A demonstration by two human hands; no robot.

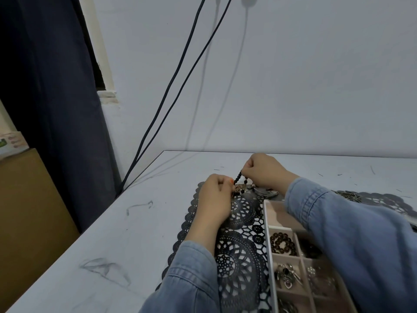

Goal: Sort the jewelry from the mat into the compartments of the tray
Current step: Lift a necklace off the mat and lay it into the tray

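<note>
Beaded necklace (238, 177) pinched between both hands, above mat (243, 256).

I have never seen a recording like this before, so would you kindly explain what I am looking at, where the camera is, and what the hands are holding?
There is no machine here. A person works with bare hands, and the single picture comes from a camera worn on their head, looking forward and down. The left hand and right hand, both in blue denim sleeves, pinch a strand of small black beads between them, over a black lace-patterned mat that lies on a pale grey table. On the right is a white-walled tray with compartments. One compartment holds a ring of brown beads; others hold metal pieces too small to name.
</note>
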